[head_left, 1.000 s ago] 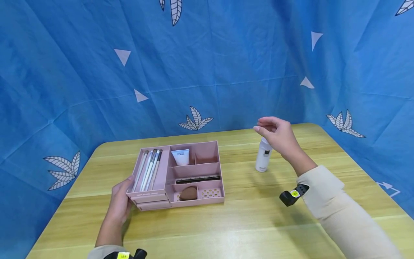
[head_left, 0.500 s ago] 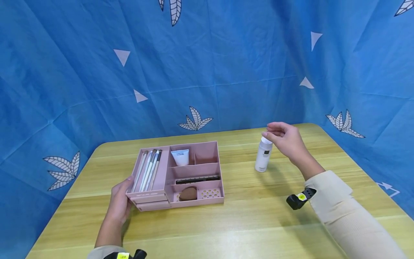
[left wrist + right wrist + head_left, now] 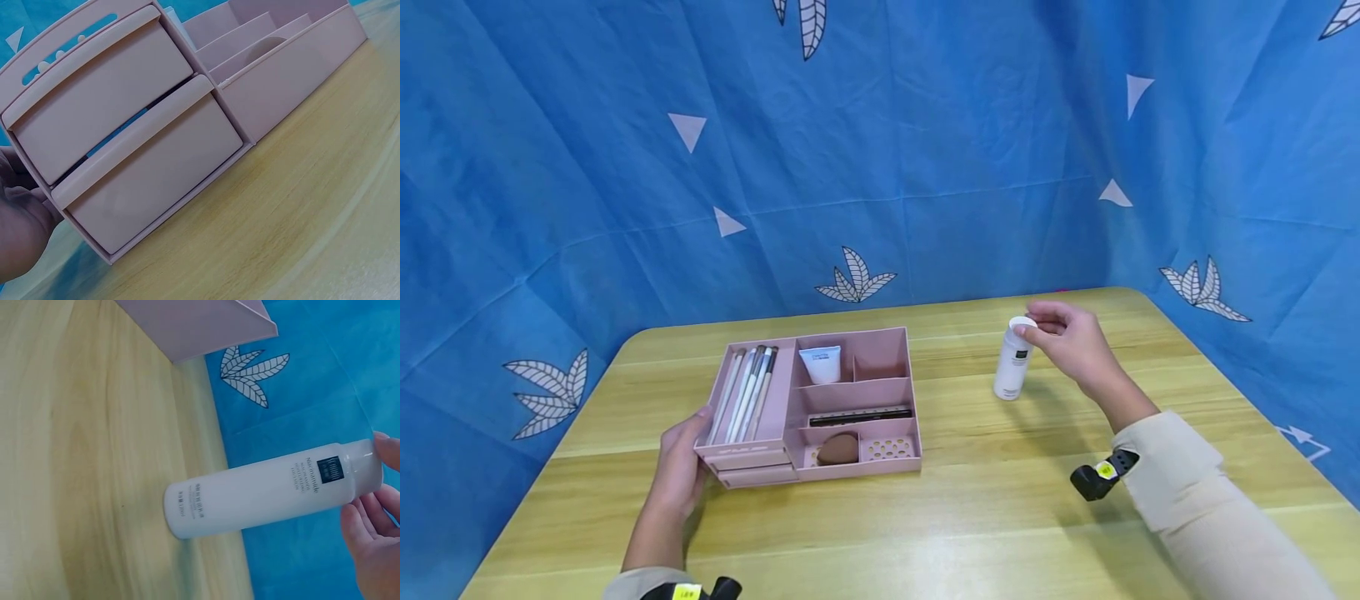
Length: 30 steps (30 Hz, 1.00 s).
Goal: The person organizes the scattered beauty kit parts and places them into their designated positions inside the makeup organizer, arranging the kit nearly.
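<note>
A white lotion bottle (image 3: 1012, 367) with a dark square label stands on the table, right of a pink desk organizer (image 3: 797, 387). At its white cap (image 3: 364, 465), my right hand (image 3: 1075, 346) pinches with thumb and fingers on opposite sides, as the right wrist view shows. My left hand (image 3: 679, 467) grips the organizer's left side, thumb at the upper edge; most of its fingers are hidden behind the wall. Several makeup brushes (image 3: 747, 396) lie in the organizer's left section. Its other compartments hold a small white tube (image 3: 822, 365), a black pen-like stick (image 3: 861, 417) and a brown makeup sponge (image 3: 838, 450).
Two drawers, the upper drawer (image 3: 103, 94) and the lower drawer (image 3: 150, 169), face the near side of the organizer, both pushed in. The wooden table (image 3: 940, 517) ends at a blue curtain (image 3: 880, 150) with leaf prints.
My right hand has shifted right and down from above the bottle to its cap, the fingers closing round it. The left hand and the organizer stay in place.
</note>
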Each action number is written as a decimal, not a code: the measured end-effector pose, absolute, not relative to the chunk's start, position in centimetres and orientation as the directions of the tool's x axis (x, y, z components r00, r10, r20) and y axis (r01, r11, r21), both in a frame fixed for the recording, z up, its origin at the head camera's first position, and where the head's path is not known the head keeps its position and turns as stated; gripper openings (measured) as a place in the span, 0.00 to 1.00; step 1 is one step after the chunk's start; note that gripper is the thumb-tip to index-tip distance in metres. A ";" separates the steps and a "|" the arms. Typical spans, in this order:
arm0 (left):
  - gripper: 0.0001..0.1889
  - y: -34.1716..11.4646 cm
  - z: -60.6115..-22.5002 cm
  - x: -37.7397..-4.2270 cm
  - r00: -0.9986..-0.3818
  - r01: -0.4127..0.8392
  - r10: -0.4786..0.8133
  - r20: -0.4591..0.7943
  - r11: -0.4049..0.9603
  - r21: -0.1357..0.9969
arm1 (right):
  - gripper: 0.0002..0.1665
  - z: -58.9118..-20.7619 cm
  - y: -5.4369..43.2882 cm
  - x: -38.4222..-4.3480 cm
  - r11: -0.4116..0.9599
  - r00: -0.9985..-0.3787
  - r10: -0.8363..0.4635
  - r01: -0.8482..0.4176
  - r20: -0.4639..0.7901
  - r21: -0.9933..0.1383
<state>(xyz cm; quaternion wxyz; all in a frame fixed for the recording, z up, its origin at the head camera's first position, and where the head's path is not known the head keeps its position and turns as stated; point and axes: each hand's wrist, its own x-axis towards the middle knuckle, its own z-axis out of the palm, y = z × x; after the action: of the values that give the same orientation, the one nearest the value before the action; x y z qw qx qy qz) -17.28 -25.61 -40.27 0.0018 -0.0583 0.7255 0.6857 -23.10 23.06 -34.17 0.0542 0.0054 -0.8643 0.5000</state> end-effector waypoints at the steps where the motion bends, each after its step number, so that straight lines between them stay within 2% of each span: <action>1: 0.35 -25.6 -40.3 -17.3 -0.993 -0.086 -0.084 -0.081 0.052 0.995 | 0.36 -34.3 23.1 -23.0 0.498 -0.994 0.043 -0.063 0.097 -0.865; 30: 0.34 -25.5 -40.2 -17.2 -0.994 -0.077 -0.086 -0.072 0.057 0.995 | 0.36 -36.4 23.4 -22.7 0.521 -0.999 -0.007 -0.045 0.049 -0.852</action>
<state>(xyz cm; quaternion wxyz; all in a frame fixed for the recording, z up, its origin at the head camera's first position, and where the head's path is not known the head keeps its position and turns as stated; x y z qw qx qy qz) -17.25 -25.51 -40.20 -0.0035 -0.0561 0.7270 0.6843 -22.67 23.40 -36.42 0.0194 0.0151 -0.8719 0.4891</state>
